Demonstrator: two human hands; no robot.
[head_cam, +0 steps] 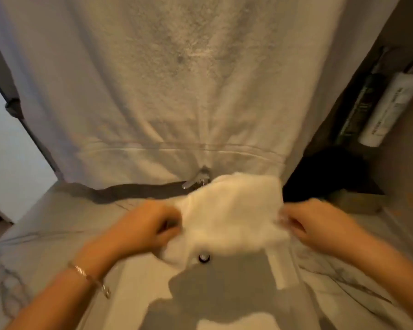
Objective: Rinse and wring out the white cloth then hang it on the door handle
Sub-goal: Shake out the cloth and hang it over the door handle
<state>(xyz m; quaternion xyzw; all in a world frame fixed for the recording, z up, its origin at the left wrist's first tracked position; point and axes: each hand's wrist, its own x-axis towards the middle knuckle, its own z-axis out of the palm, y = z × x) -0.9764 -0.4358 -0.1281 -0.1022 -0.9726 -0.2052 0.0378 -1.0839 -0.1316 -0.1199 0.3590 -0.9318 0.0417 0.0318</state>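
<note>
The white cloth (231, 217) is spread out between both hands above the sink basin (224, 289). My left hand (143, 227) grips its left edge, and my right hand (320, 225) grips its right edge. The cloth hangs slack and blurred, just in front of the chrome faucet (197, 179). Below the cloth's lower edge the drain (203, 258) shows. No door handle is in view.
A large beige towel (167, 86) hangs down behind the sink and fills the upper view. Marble-patterned counter (45, 234) surrounds the basin. Two tubes (382, 110) lean at the right wall, above a dark object (329, 172) and a soap bar (358, 201).
</note>
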